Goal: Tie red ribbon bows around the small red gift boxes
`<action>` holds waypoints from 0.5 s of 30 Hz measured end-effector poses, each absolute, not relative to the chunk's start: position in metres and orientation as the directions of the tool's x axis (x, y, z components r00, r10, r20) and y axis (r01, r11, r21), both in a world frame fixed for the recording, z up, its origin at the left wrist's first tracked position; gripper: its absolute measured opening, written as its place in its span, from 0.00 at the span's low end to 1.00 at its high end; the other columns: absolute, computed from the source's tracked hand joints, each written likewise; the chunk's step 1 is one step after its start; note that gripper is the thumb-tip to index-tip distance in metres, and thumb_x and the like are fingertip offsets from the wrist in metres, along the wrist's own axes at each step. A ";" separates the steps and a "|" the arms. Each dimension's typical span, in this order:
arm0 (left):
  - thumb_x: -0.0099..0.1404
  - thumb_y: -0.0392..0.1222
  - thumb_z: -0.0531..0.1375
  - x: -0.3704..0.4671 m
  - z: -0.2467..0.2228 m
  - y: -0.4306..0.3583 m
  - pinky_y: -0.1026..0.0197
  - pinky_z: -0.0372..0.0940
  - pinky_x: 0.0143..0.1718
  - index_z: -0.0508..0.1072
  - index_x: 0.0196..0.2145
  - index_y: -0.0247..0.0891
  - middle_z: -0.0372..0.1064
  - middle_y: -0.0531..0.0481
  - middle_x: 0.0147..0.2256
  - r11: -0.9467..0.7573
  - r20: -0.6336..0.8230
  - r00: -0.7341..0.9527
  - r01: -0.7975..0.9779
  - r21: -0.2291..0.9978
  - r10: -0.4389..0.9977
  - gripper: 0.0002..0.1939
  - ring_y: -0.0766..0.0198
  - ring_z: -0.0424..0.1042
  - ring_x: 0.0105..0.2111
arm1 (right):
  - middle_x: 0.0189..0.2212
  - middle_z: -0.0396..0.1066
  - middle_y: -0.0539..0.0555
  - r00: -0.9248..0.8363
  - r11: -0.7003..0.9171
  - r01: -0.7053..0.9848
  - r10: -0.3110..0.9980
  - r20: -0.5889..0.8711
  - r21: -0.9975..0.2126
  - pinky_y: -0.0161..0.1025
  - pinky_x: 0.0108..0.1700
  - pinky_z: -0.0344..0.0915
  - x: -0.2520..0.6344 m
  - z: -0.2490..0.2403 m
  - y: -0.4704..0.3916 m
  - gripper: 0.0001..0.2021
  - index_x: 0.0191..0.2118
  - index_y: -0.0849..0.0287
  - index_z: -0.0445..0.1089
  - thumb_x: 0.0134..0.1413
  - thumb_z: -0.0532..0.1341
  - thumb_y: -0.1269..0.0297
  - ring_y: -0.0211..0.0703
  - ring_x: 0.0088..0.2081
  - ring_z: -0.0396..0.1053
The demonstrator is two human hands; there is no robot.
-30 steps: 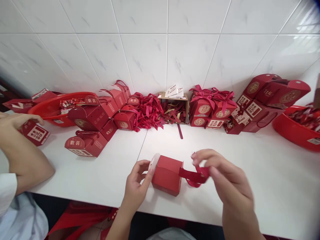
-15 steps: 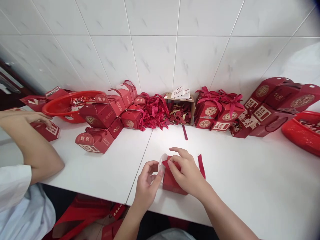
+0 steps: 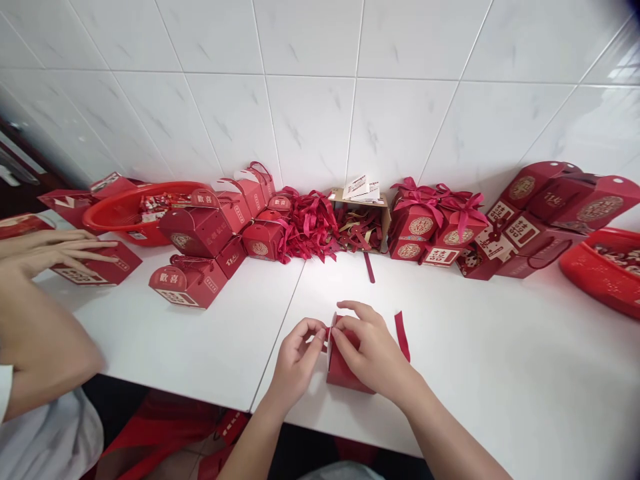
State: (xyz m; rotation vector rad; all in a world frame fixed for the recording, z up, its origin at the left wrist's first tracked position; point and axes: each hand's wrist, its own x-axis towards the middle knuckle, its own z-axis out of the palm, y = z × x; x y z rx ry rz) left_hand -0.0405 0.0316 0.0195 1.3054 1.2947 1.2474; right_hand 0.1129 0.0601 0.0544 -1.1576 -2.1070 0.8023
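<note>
Red box (image 3: 350, 373) sits on the counter (image 3: 475, 393) in front of us, between our two hands. Our left hand (image 3: 297, 363) has its finger and thumb closed on a bit of red ribbon (image 3: 402, 337) at the box's left end. Our right hand (image 3: 377, 350) lies over the box top, finger and thumb by that same end; we cannot tell if they pinch anything. Maybe it rests there so the box won't slip. More ribbon shows to the right.

Farther back, we see a brown carton (image 3: 385, 227) full of thin strips (image 3: 357, 235), with white cards (image 3: 363, 189) on top. Ribbons (image 3: 311, 227) lie heaped beside it, perhaps to be easy to grab. Boxes with bows (image 3: 416, 230) stand on its other side. The left tub (image 3: 107, 223) and the right tub (image 3: 590, 273) both hold little packets. At far left, a co-worker's hand (image 3: 57, 257) rests on another box (image 3: 123, 265).
</note>
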 end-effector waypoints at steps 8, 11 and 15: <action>0.56 0.39 0.55 -0.103 -0.022 0.036 0.40 0.61 0.44 0.67 0.22 0.39 0.69 0.41 0.33 0.268 0.100 -0.386 0.782 0.562 0.917 0.06 0.44 0.68 0.40 | 0.47 0.69 0.58 0.037 0.322 0.398 0.930 0.366 -0.859 0.49 0.52 0.63 0.180 0.025 0.062 0.10 0.39 0.54 0.71 0.61 0.56 0.56 0.52 0.52 0.65; 0.56 0.40 0.57 -0.110 -0.022 0.039 0.37 0.57 0.47 0.69 0.28 0.39 0.69 0.39 0.38 0.254 0.187 -0.434 0.768 0.588 0.881 0.03 0.40 0.66 0.45 | 0.42 0.71 0.56 -0.080 0.264 0.341 0.965 0.252 -0.902 0.47 0.49 0.65 0.199 0.011 0.055 0.10 0.40 0.54 0.70 0.61 0.56 0.55 0.50 0.48 0.68; 0.62 0.49 0.56 -0.076 -0.009 0.047 0.53 0.64 0.45 0.67 0.37 0.41 0.68 0.45 0.42 -0.039 0.148 -0.250 0.395 0.918 0.957 0.10 0.54 0.69 0.44 | 0.40 0.69 0.54 -0.250 0.212 0.301 0.958 0.138 -0.930 0.43 0.45 0.64 0.192 -0.002 0.045 0.10 0.42 0.55 0.66 0.60 0.58 0.55 0.45 0.41 0.67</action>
